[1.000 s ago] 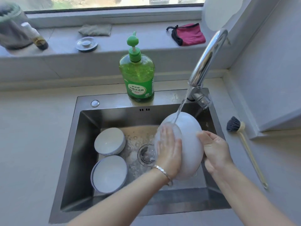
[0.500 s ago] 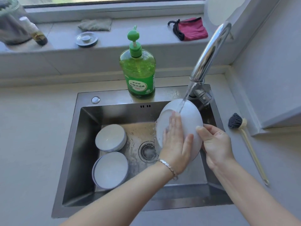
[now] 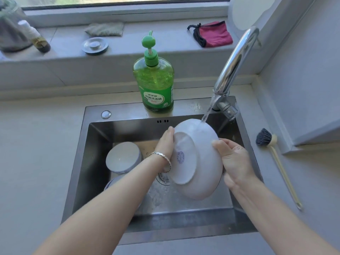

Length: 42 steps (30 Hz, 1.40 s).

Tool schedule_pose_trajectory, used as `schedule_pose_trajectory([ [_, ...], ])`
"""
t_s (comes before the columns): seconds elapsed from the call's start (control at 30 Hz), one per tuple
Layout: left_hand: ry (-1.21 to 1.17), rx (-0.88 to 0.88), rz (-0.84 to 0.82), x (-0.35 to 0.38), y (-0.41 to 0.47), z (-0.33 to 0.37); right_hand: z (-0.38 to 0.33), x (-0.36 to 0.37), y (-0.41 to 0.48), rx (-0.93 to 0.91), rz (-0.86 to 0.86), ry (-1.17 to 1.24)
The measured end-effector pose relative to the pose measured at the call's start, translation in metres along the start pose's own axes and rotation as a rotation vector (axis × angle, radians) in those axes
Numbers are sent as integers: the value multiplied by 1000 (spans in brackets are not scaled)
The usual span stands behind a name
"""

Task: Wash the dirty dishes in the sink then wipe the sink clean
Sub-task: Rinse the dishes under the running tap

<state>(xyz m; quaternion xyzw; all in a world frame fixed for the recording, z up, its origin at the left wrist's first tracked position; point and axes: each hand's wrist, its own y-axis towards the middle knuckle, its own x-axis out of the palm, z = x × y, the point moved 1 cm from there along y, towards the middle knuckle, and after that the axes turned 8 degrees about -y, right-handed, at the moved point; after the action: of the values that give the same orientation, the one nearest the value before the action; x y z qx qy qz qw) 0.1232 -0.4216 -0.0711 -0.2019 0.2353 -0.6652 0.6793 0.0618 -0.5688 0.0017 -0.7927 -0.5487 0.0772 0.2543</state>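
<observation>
Reaching forward with both: my left hand (image 3: 165,142) lies straight-fingered against the white round ceramic plate (image 3: 200,162), my right hand (image 3: 234,159) grips its right rim, thumb on the underside.

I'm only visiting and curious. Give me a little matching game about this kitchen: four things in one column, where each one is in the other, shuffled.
1 soap bottle
2 dish brush
3 red cloth
4 white dish

a on the counter, right of the sink
b gripped by the right hand under running water
c on the window sill
d on the sink's back rim

Pairs: 1-d, 2-a, 3-c, 4-b
</observation>
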Motion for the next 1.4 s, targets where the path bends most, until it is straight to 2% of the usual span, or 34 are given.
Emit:
schedule_pose_trajectory([
  [0.13,24,-177,118,1,-19,-8,6,0,3,-25,50,-24],
  [0.23,123,-185,49,4,-42,-6,13,4,2,-93,32,-74],
  [0.3,-51,-222,-37,3,-55,3,19,4,-1,-233,10,-282],
  [0.37,-295,-298,-111,-2,-60,18,24,5,-10,-398,-83,-517],
  [0.4,-339,-327,-121,-6,-62,25,28,6,-15,-499,-137,-618],
  [0.5,-286,-350,-29,-12,-66,32,37,8,-27,-874,-261,-900],
  [0.57,-250,-292,22,-15,-69,23,46,2,-28,-950,-355,-953],
  [0.63,-280,-187,22,-21,-72,13,51,-11,-26,-816,-340,-861],
  [0.7,-318,-77,-26,-32,-73,5,55,-29,-17,-591,-65,-798],
  [0.73,-328,-47,-58,-38,-73,3,55,-36,-11,-416,51,-798],
  [0.77,-357,-44,-92,-42,-74,2,54,-41,-5,-182,59,-762],
  [0.8,-408,-62,-124,-45,-76,1,56,-43,0,46,-17,-656],
  [0.83,-460,-82,-150,-48,-77,-1,59,-44,4,222,-133,-509],
  [0.87,-494,-95,-165,-49,-77,-3,61,-44,5,303,-203,-398],
  [0.93,-468,-90,-127,-49,-77,-7,59,-43,4,266,-243,-354],
  [1.07,1,99,45,-50,-65,-22,50,-49,-2,-63,-174,-511],
  [1.17,103,12,44,-43,-66,-30,35,-48,-2,-200,-192,-611],
  [1.23,46,-90,38,-39,-70,-32,25,-47,3,-198,-203,-691],
  [1.3,-74,-159,-14,-39,-75,-30,24,-51,11,-121,-197,-720],
  [1.37,-139,-178,-52,-43,-83,-24,34,-57,16,37,-208,-704],
  [1.4,-98,-167,-41,-46,-85,-22,43,-59,17,133,-229,-694],
])
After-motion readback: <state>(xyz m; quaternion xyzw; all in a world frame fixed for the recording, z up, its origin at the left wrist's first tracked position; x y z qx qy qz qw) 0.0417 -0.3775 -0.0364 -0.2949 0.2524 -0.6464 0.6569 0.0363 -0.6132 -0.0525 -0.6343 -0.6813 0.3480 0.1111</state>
